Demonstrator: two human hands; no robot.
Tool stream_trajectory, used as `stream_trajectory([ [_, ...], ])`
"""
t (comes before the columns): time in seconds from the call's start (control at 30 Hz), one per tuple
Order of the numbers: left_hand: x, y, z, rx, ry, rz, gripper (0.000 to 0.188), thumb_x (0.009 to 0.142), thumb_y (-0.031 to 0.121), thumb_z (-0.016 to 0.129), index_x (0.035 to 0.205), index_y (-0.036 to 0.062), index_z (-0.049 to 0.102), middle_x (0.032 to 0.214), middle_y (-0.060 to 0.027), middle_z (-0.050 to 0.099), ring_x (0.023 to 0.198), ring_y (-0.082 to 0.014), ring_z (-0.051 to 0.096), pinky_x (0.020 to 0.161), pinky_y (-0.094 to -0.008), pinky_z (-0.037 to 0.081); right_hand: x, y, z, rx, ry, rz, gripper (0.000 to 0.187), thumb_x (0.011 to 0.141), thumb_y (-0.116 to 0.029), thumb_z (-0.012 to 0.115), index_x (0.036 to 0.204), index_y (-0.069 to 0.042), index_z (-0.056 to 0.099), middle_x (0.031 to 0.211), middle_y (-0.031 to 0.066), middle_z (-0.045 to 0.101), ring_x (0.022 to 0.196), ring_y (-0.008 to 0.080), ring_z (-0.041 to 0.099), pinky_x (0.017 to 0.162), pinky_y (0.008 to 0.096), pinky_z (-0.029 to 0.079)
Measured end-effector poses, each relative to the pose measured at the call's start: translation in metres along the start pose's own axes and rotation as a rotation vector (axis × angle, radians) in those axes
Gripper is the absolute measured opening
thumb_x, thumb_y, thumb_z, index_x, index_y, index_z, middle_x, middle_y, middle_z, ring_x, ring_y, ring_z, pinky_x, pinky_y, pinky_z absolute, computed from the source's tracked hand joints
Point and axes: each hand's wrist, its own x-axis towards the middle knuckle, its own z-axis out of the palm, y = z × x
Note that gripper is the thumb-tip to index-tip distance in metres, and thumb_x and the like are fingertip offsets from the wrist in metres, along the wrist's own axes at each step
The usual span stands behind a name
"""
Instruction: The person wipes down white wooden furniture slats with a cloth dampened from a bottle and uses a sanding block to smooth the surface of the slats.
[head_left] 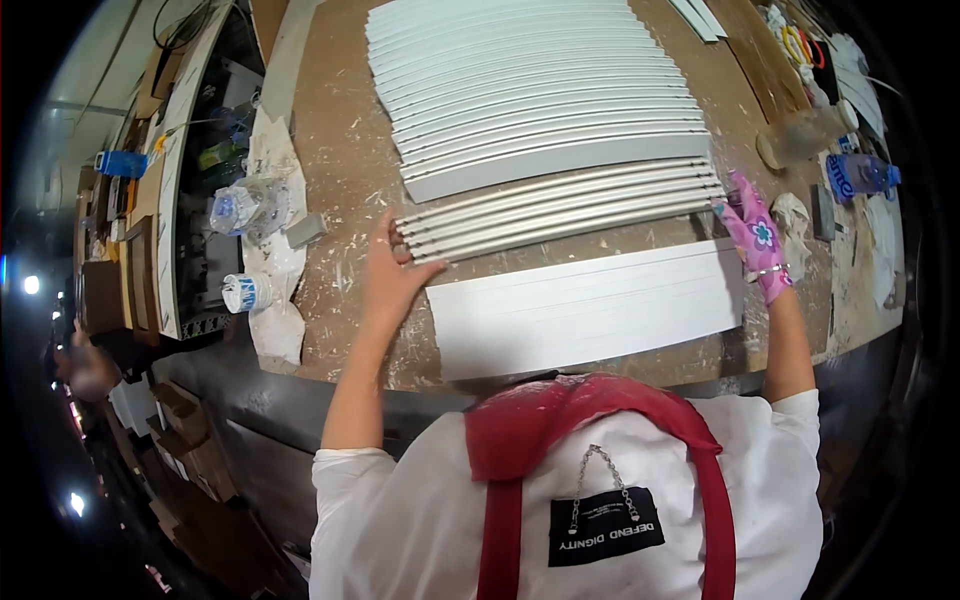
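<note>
A set of long, narrow pale strips (560,213) lies side by side across the worktable, slightly higher at its right end. My bare left hand (393,275) grips the left end of these strips, thumb at the near edge and fingers at the far side. At their right end is my right hand (752,228), in a pink flowered glove, with its fingers closed about the end. Just beyond lies a large overlapping array of white strips (540,90). Nearer my body, a flat white panel (590,310) rests on the table.
The brown worktable (345,130) is spattered with white. At left are a clear plastic bottle (245,207), a grey block (306,230) and a white tub (246,292). To the right stand a blurred jar (800,138), a blue-labelled bottle (862,175) and a crumpled cloth (793,225).
</note>
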Motion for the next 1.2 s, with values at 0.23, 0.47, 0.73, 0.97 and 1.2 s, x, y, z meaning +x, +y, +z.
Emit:
stream_trajectory([
  [0.23, 0.026, 0.007, 0.006, -0.163, 0.087, -0.076, 0.097, 0.072, 0.012, 0.079, 0.146, -0.0033, 0.018, 0.127, -0.0181, 0.045, 0.102, -0.0228, 0.054, 0.078, -0.0326, 0.054, 0.021, 0.021, 0.019, 0.761, -0.135, 0.311, 0.065, 0.088, -0.023, 0.065, 0.144, -0.005, 0.036, 0.137, 0.0165, 0.047, 0.123, 0.0265, 0.049, 0.101, 0.0359, 0.041],
  [0.47, 0.002, 0.001, 0.005, 0.069, 0.264, 0.078, 0.082, 0.074, 0.012, 0.078, 0.141, -0.0006, 0.032, 0.12, -0.0124, 0.05, 0.096, -0.0183, 0.052, 0.084, -0.0321, 0.047, -0.03, 0.046, 0.008, 0.583, 0.156, 0.14, 0.058, 0.09, -0.018, 0.062, 0.141, -0.001, 0.04, 0.141, 0.0165, 0.045, 0.128, 0.0269, 0.045, 0.106, 0.0341, 0.036],
  [0.73, -0.05, 0.046, 0.045, 0.617, -0.205, 0.53, 0.072, 0.069, 0.039, 0.079, 0.127, 0.0072, 0.052, 0.116, -0.0116, 0.057, 0.11, -0.0337, 0.053, 0.093, -0.0454, 0.038, -0.091, 0.014, 0.031, 0.156, 0.15, 0.091, 0.058, 0.093, -0.037, 0.056, 0.137, -0.001, 0.045, 0.13, 0.0245, 0.053, 0.124, 0.038, 0.048, 0.105, 0.0387, 0.036],
  [0.97, -0.05, 0.049, 0.036, 0.577, -0.386, 0.441, 0.064, 0.067, 0.041, 0.08, 0.117, 0.0074, 0.059, 0.107, -0.0101, 0.058, 0.099, -0.0311, 0.056, 0.085, -0.0425, 0.043, -0.105, 0.003, 0.031, 0.219, 0.076, 0.124, 0.063, 0.092, -0.042, 0.058, 0.136, 0.002, 0.045, 0.134, 0.0275, 0.049, 0.124, 0.0393, 0.048, 0.104, 0.0397, 0.037],
  [1.2, -0.04, 0.048, 0.034, 0.504, -0.491, 0.403, 0.068, 0.072, 0.049, 0.075, 0.12, 0.0035, 0.058, 0.112, -0.0158, 0.057, 0.106, -0.0344, 0.054, 0.091, -0.045, 0.043, -0.108, 0.004, 0.036, 0.108, 0.149, 0.024, 0.074, 0.09, -0.044, 0.06, 0.144, -0.002, 0.033, 0.141, 0.026, 0.043, 0.13, 0.0401, 0.041, 0.108, 0.0404, 0.034],
])
